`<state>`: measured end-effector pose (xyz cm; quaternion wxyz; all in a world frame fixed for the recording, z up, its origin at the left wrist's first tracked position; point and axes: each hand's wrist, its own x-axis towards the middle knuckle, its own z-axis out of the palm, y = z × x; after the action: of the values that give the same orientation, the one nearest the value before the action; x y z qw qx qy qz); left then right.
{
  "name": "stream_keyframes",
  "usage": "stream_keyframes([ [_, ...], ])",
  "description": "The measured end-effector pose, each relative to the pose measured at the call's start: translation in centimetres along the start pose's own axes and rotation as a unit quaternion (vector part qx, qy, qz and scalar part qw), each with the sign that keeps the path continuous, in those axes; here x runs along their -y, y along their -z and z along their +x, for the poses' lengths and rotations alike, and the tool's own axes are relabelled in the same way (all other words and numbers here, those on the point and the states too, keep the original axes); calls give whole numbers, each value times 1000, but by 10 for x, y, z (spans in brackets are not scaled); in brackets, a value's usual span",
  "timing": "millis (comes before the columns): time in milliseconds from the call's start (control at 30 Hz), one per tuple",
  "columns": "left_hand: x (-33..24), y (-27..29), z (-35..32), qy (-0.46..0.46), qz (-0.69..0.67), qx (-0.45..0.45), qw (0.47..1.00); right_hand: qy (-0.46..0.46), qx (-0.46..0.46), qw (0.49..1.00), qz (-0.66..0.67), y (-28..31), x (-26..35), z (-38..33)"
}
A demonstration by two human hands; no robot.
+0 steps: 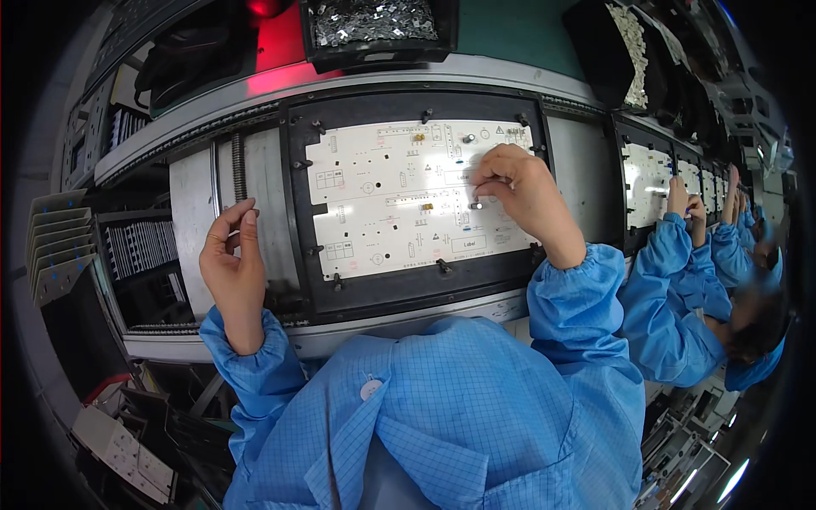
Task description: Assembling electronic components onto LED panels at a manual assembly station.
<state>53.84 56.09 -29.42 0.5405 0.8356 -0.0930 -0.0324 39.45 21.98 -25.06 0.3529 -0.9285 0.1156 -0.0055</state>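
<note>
White, the circuit board (408, 197) lies flat in a black carrier frame (293, 204) on the conveyor, its long axis running left to right across the view. The right hand (520, 191) rests over the board's right half, its fingers (493, 189) pinched narrow around a small silvery component (476, 205) that sits at the fingertips, touching the board near its middle-right. So the part lies directly below and just left of that pinch, and the right hand is much the nearer. The left hand (234, 268) hovers well apart, off the frame's left edge over the grey conveyor, thumb and forefinger closed together; whether they hold anything is too small to tell. The board is open to the left of the component, while the frame's raised rim hems the right and near sides. Far off, a bin of metal parts (374, 21) stands beyond the conveyor. To the right, co-workers' blue sleeves (680, 255) reach toward neighbouring boards.
</note>
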Motion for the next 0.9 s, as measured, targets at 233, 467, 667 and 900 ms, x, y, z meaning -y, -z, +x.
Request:
stream_keyframes([
  [233, -1, 2, -1, 11, -28, 8, 1000, -16, -50, 999, 10, -4, 3, -5],
  [467, 1, 8, 0, -18, 8, 26, 999, 14, -34, 999, -30, -12, 6, -6],
  [667, 0, 4, -2, -35, 37, 95, 994, 36, -50, 998, -12, 11, 31, 16],
  [900, -3, -8, -11, -49, 19, 139, 989, 264, -264, 926, -53, 22, 94, 134],
])
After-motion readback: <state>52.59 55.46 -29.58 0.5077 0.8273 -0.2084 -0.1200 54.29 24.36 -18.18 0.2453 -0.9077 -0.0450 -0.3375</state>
